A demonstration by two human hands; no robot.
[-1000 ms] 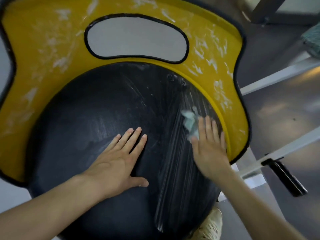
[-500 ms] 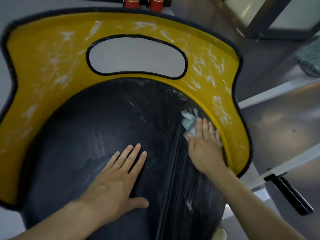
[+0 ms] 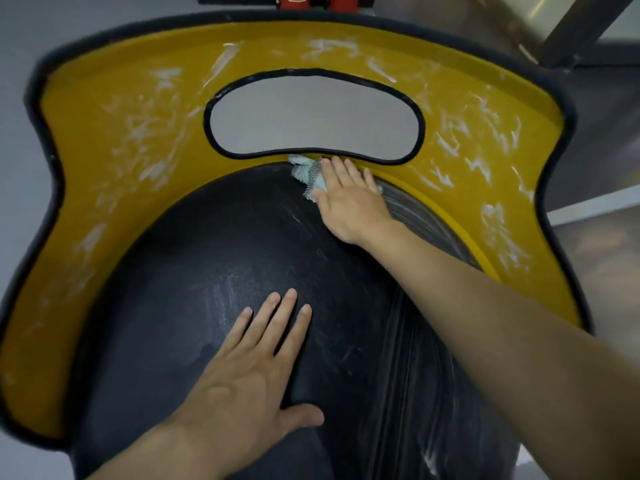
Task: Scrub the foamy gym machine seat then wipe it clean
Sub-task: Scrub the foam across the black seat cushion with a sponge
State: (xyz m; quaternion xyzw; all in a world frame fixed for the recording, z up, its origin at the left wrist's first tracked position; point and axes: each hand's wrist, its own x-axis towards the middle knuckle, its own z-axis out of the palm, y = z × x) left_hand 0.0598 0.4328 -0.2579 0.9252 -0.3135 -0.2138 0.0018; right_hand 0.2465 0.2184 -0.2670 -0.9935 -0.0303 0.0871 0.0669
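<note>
- A grey floor [image 3: 24,36] is seen around a foam-streaked yellow shell [image 3: 104,150].
- A mesh cloth [image 3: 304,172] is pressed under the straight fingers of the right hand [image 3: 349,202], not pinched; it is judged soft, light and slippery, best driven by palm pressure.
- It lies at the far edge of the black seat pad [image 3: 207,258], against the shell.
- The left hand [image 3: 242,375] is laid flat on the near pad, holding nothing.

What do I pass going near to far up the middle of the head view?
Left hand → black seat pad → right hand on the cloth → oval cutout → foam-streaked yellow shell → red objects.
</note>
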